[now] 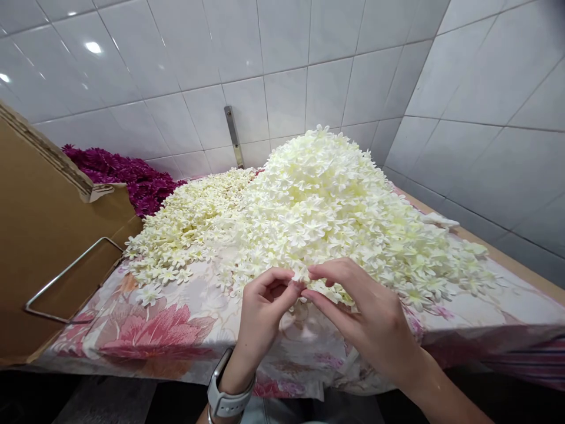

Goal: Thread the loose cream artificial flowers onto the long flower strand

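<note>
A large heap of small cream-white artificial flowers (318, 200) covers a table spread with a pink floral cloth (159, 330). My left hand (265, 312), with a grey watch on its wrist, and my right hand (366, 318) meet at the near foot of the heap. The fingertips of both hands pinch together at one small white flower (303, 277) between them. That flower is mostly hidden by the fingers.
A brown cardboard box (48, 247) stands at the left with a metal wire handle (66, 277) leaning on it. Purple artificial flowers (128, 176) lie behind it. White tiled walls close in the back and right. A metal bracket (233, 135) hangs on the back wall.
</note>
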`<move>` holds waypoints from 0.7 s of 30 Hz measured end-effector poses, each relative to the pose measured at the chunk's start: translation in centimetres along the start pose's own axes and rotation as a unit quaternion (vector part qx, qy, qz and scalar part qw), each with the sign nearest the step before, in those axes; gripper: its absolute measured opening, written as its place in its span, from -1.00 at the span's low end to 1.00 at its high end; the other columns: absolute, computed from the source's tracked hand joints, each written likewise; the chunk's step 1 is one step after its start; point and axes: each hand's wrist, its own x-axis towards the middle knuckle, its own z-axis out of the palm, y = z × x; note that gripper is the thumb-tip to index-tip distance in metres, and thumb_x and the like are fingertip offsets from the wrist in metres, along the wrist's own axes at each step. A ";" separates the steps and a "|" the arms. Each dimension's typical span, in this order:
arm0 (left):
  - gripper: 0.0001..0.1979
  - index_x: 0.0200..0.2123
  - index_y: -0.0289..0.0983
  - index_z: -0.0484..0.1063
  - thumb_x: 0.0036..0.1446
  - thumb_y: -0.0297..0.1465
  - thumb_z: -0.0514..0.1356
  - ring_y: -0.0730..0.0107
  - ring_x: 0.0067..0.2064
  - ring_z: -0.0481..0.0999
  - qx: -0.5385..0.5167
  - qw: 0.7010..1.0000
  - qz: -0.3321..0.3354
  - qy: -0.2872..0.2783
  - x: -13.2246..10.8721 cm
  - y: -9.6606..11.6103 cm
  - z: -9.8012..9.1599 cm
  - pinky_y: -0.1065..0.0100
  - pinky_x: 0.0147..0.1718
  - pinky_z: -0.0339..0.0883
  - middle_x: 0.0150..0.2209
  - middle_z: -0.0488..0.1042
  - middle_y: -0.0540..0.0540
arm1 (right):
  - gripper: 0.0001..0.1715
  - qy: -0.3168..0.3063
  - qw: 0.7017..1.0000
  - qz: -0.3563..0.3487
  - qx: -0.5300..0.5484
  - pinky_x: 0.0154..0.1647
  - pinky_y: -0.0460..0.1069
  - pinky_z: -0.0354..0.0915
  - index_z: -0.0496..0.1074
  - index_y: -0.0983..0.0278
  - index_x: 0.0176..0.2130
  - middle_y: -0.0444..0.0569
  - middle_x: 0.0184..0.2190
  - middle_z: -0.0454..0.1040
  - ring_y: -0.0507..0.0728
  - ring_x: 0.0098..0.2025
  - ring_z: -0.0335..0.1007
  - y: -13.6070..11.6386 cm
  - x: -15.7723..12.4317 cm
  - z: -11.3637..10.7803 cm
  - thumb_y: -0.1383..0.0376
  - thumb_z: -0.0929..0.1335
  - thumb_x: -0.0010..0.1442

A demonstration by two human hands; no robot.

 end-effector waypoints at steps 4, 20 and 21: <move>-0.85 -0.50 -0.30 0.49 -0.07 -0.33 0.34 0.53 -0.49 0.45 -0.018 0.998 -0.046 -0.024 -0.1 0.3 -0.3 0.55 -0.47 0.34 -0.57 0.47 0.04 | -0.86 0.011 0.987 0.131 0.098 -0.34 -0.12 0.42 0.37 0.23 -0.21 -0.12 -0.37 0.47 0.04 -0.36 0.46 0.3 -0.4 0.6 0.41 0.35 0.19; -0.83 -0.54 -0.29 0.53 -0.07 -0.29 0.31 0.42 -0.47 0.46 0.052 0.992 -0.040 0.104 -1.6 1.2 -0.5 0.45 -0.44 0.34 -0.55 0.51 -0.03 | -0.94 0.114 0.946 0.249 0.171 -0.31 -0.15 0.46 0.41 0.23 -0.29 -0.08 -0.38 0.48 0.06 -0.34 0.48 -0.3 -0.5 2.0 0.34 0.39 0.15; -0.83 -0.51 -0.28 0.54 -0.07 -0.28 0.31 0.42 -0.47 0.45 0.084 0.985 -0.021 0.152 -1.7 1.2 -1.1 0.45 -0.44 0.32 -0.53 0.52 -0.02 | -0.94 0.125 0.950 0.243 0.151 -0.30 -0.14 0.47 0.41 0.23 -0.28 -0.08 -0.37 0.48 0.06 -0.34 0.48 -0.3 -0.6 2.0 0.34 0.38 0.16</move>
